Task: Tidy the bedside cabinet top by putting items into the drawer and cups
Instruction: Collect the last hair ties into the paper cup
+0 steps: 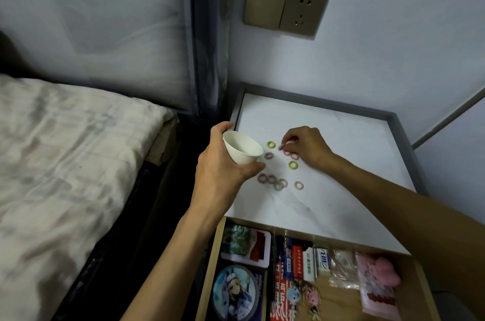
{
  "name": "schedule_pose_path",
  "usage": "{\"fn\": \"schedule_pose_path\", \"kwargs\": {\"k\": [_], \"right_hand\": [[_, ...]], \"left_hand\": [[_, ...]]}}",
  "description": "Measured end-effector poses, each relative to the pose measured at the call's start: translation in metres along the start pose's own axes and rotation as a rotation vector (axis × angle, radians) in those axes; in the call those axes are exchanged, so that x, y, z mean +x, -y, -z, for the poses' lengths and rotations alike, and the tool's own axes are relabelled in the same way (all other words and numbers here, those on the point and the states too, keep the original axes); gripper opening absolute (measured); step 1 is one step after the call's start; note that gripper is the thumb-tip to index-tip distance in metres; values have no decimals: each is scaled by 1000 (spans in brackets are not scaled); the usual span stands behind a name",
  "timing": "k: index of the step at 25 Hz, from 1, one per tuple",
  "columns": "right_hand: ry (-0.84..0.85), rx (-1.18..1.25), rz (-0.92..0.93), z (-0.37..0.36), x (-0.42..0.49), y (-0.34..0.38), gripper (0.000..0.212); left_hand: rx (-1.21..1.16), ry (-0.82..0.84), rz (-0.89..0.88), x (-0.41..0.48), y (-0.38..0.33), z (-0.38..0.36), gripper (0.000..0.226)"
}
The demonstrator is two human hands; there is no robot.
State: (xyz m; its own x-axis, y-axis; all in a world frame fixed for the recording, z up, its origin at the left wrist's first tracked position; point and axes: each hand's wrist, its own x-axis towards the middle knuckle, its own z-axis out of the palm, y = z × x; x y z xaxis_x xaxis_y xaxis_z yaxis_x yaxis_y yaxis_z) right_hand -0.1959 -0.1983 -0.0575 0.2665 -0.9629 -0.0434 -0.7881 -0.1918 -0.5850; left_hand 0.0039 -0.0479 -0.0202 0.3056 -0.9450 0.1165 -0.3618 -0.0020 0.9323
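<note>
**Cup in one hand, a small ring in the other**

The left hand (223, 171) grasps a small white paper cup (242, 147), with the fingers curled round its wall. The cup is tilted, its open mouth turned up and to the right, and it is held above the left edge of the white marble-pattern worktop (336, 134) of the bedside cabinet.

The right hand (307, 147) rests low over the worktop and pinches a small pink elastic ring (284, 146) between thumb and fingertips.

More small elastic rings lie scattered on the worktop between the two hands. Two are yellow-green (270, 144), and the others are pink, purple and pale green (278, 185). Some of them touch each other.

Below the worktop, the light wooden drawer (206, 268) is pulled open. It holds a round badge with a cartoon figure (237, 292), some printed packets (282, 276) and a pink fluffy item (385, 271). The right forearm crosses above its right part.

A bed with a pale wrinkled sheet (65, 163) stands to the left of the cabinet.
</note>
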Motion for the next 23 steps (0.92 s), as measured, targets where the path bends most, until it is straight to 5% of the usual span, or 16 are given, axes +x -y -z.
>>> {"fn": "schedule_pose_path", "kwargs": {"k": [7,15,19,23], "right_hand": [[-61,155,125,45,-19,39,3],[327,78,443,38,-61,121,31],[112,304,292,48,-38,99,18],[108,-24,53,22,-4,42,26]], "left_hand": [[4,30,1,-3,-2,-1,89],[-25,49,-34,-5,-9,-10,83],[-32,-17,-7,-2,-9,-4,84],[-37,-80,-16,3,-5,8,86]]}}
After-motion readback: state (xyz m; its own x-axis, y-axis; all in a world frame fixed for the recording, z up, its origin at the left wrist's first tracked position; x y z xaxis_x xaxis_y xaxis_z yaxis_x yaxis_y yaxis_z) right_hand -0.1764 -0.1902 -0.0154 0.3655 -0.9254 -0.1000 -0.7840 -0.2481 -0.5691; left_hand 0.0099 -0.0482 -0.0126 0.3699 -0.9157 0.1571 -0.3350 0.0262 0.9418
